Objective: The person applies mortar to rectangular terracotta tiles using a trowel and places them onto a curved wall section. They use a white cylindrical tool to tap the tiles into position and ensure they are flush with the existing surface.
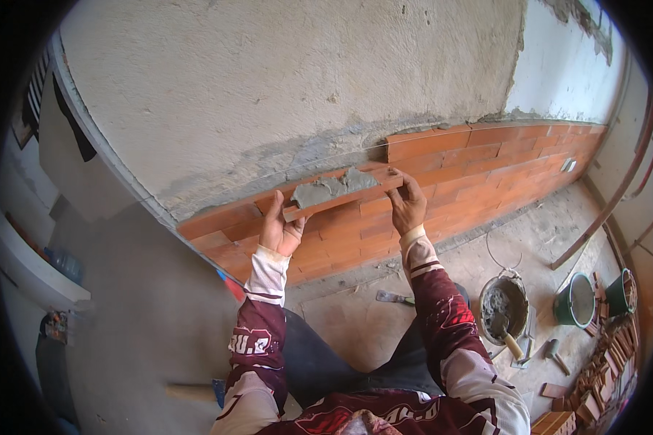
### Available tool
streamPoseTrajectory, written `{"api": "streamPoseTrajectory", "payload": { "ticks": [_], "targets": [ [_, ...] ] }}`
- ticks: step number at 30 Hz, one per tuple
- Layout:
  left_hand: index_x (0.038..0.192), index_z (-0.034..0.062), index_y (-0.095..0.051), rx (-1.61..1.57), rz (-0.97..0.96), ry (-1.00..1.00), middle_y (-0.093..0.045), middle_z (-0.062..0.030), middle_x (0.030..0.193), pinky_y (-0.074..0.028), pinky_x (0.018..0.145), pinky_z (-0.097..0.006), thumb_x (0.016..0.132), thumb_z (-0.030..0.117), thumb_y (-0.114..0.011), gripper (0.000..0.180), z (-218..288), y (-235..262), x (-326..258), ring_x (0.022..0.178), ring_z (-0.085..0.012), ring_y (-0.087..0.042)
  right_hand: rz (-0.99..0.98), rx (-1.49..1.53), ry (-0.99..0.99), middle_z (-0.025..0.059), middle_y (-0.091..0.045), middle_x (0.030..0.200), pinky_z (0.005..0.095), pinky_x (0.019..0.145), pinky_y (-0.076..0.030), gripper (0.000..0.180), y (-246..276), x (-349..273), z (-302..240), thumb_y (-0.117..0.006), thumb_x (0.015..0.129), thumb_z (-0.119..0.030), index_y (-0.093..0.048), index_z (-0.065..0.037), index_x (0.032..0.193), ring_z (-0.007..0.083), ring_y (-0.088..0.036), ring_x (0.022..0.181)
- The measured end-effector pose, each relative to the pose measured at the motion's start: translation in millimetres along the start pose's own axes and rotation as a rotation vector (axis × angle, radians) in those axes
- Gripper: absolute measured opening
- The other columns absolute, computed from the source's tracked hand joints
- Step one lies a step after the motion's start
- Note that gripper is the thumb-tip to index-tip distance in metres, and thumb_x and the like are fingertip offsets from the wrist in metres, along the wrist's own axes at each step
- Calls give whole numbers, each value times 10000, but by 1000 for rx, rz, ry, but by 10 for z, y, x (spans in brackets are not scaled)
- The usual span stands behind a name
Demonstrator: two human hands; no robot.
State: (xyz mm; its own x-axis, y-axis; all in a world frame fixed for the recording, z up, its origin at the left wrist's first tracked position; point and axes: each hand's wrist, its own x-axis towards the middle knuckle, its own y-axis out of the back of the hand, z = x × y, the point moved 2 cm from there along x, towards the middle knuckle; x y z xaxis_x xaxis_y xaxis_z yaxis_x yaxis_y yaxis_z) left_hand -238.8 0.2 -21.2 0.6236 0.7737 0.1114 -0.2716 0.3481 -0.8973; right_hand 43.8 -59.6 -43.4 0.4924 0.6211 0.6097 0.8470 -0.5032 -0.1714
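The left hand (279, 230) closes on the near left end of a long, thin, flat terracotta-orange brick (350, 199), fingers along its end, while the right hand (408, 205) pinches the far right end. Between the two grips, a thick, uneven layer of wet grey mortar (330, 190) lies on the brick's upper face. The brick is held at the top of a low facing of orange bricks (479, 170), whose courses run below the hands and on to the right; whether it touches the course beneath cannot be told.

Just beyond the grip, a thin pale string (283, 172) stretches across a rough beige plastered wall (290, 80). To the right of the right hand, the facing stands higher, starting near its fingers.

Below the hands, a flat scraper with a broad metal blade (393, 296) lies on the floor. Well to the lower right of the right hand stands a round tub (481, 319) of grey mortar, with a wooden-handled trowel (514, 346) resting in it. Farther right of the grip are a green bucket (561, 313), a hammer (555, 355) and a heap of loose orange bricks (595, 391).
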Motion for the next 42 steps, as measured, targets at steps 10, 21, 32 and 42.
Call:
{"api": "streamPoseTrajectory", "payload": {
  "ticks": [10, 21, 32, 42],
  "targets": [
    [1147, -95, -516, 17, 213, -213, -566, -228, 1202, -554, 923, -359, 954, 159, -526, 320, 65, 118, 55, 1185, -423, -508, 12, -81, 101, 88, -654, 1052, 284, 788, -525, 340, -85, 190, 60, -725, 821, -47, -627, -19, 1145, 165, -651, 910],
    [1096, -27, -586, 310, 335, -232, -642, -146, 1075, -558, 848, -317, 945, 200, -584, 272, 119, -106, -85, 1053, -297, -620, 60, -349, 132, 117, -668, 966, 304, 743, -530, 290, -138, 260, -180, -760, 785, -104, -663, -15, 1043, 207, -669, 839],
    [1274, 77, -527, 786, 453, -598, -564, -33, 1252, -336, 806, -289, 894, 219, -637, 421, 426, -411, -177, 1088, -134, -474, 58, -374, 160, 154, -669, 955, 345, 745, -521, 329, -122, 331, -178, -778, 770, -183, -664, 8, 1013, 283, -658, 839],
    [1241, -3, -448, 824, 308, -709, -607, -175, 1080, -484, 920, -305, 778, -102, -675, 525, 283, -360, 42, 983, -176, -581, 28, -540, 144, 162, -656, 882, 383, 696, -503, 293, -207, 446, -414, -756, 782, -205, -668, 5, 968, 311, -634, 783]
  ]
}}
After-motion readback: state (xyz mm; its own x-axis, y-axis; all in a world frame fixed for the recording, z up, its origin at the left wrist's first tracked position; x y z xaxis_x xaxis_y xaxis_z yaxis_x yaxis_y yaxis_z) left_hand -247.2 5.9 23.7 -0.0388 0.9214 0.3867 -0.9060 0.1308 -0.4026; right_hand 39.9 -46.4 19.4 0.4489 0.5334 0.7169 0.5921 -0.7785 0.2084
